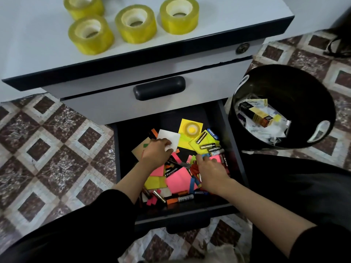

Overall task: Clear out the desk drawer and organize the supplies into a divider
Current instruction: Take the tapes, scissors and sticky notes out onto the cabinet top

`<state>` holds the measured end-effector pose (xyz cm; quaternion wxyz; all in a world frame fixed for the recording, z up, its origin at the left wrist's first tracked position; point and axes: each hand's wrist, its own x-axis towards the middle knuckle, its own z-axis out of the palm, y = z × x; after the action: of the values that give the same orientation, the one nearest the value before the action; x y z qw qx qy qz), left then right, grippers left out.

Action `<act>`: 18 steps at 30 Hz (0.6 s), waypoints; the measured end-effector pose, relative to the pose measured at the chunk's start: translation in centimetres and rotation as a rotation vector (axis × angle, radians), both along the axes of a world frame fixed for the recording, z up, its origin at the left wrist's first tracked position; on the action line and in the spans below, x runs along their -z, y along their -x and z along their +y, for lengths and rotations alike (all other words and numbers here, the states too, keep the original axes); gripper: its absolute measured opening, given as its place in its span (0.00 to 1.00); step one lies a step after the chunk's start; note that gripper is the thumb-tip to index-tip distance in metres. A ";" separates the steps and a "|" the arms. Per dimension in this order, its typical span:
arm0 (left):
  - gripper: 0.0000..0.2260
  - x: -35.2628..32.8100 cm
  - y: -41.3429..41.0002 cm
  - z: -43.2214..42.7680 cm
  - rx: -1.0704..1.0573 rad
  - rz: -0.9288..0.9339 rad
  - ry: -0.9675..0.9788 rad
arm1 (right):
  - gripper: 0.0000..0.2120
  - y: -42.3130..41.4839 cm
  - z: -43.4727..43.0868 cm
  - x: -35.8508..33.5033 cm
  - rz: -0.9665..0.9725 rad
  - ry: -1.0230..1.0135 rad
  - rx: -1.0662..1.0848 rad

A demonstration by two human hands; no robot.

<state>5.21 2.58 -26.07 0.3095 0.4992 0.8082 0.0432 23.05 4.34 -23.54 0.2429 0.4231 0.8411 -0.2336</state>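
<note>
The open dark drawer (pixel 235 164) holds a jumble of pink, yellow and orange sticky notes (pixel 179 180), several batteries (pixel 208 146), an orange marker (pixel 180 198) and a small tape roll (pixel 191 129). My left hand (pixel 156 153) is inside the drawer and pinches a white paper square (pixel 169 139) at its near edge. My right hand (pixel 209 170) reaches in at the right, its fingers curled among small coloured items near the batteries; what it holds is hidden.
Several yellow tape rolls (pixel 135 23) stand on the white cabinet top (pixel 228 21). The upper drawer with a black handle (pixel 159 87) is closed. A black bin (pixel 311 88) with paper waste stands on the tiled floor to the right.
</note>
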 end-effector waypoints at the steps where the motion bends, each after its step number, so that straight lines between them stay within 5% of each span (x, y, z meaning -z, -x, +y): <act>1: 0.14 0.2 0.0 0.5 0.014 -0.014 0.041 | 0.29 0.0 0.0 0.0 0.004 -0.009 0.000; 13: 0.24 2.1 -0.5 1.8 0.078 0.101 0.315 | 0.33 0.3 0.3 0.2 -0.021 0.027 0.013; 18: 0.16 2.4 -0.6 1.5 -0.084 0.031 0.229 | 0.33 0.3 0.3 0.3 -0.020 0.046 0.017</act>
<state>5.82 4.11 -28.50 0.3499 0.4270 0.8326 -0.0441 22.79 4.69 -23.86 0.2592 0.4268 0.8295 -0.2504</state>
